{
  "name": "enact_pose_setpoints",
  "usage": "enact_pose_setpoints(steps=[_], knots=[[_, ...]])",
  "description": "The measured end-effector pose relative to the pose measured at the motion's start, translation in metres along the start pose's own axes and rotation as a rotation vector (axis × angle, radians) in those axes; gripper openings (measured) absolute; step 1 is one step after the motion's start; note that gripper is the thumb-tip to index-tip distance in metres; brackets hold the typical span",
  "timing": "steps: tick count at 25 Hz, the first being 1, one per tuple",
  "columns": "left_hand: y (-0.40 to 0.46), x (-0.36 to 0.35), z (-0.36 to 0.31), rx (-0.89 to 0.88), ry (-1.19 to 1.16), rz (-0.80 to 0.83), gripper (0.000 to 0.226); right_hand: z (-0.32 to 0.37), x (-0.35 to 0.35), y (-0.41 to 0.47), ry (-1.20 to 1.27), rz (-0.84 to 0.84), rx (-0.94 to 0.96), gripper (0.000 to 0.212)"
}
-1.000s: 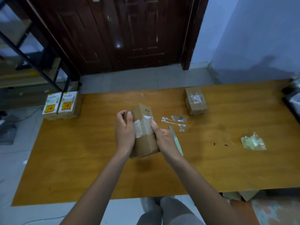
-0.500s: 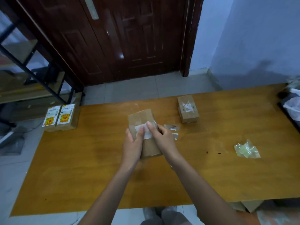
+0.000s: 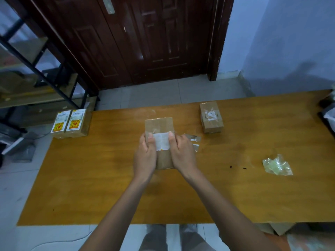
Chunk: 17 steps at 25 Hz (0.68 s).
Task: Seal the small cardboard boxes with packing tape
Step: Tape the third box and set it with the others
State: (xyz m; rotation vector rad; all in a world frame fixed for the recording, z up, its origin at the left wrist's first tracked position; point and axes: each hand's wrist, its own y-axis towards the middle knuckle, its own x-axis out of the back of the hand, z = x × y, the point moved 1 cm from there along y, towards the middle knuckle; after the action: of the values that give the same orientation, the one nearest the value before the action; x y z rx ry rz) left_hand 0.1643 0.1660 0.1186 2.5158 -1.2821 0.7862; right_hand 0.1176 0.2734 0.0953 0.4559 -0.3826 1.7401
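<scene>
I see my left hand [image 3: 145, 156] and right hand [image 3: 182, 154] both gripping the cardboard box [image 3: 159, 127] from either side, fingers curled around its edges, each thumb pressing flat on the white label [image 3: 161, 140] on its top face. The box sits mid-tabletop [image 3: 235, 196], tilted up toward me. A second taped box [image 3: 211, 117] rests farther back to the right, two labelled boxes [image 3: 69, 124] at the left corner, crumpled plastic [image 3: 277, 165] well off right

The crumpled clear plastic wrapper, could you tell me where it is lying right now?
In the head view, the crumpled clear plastic wrapper lies alone on the wooden table, off to the person's right.
</scene>
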Motion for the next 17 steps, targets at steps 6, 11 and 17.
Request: enact_pose_setpoints(steps=[6,11,17], knots=[[0.002,0.015,0.027,0.008,-0.024,0.017,0.033,-0.001,-0.025,-0.008,-0.002,0.061,0.037,0.064],[0.025,0.056,0.084,0.251,-0.171,-0.058,0.039,-0.018,-0.049,0.0,-0.15,0.024,-0.018,0.067],[0.116,0.092,0.165,0.53,-0.191,-0.016,0.055,-0.043,-0.09,0.011,-0.429,0.453,0.012,0.058]])
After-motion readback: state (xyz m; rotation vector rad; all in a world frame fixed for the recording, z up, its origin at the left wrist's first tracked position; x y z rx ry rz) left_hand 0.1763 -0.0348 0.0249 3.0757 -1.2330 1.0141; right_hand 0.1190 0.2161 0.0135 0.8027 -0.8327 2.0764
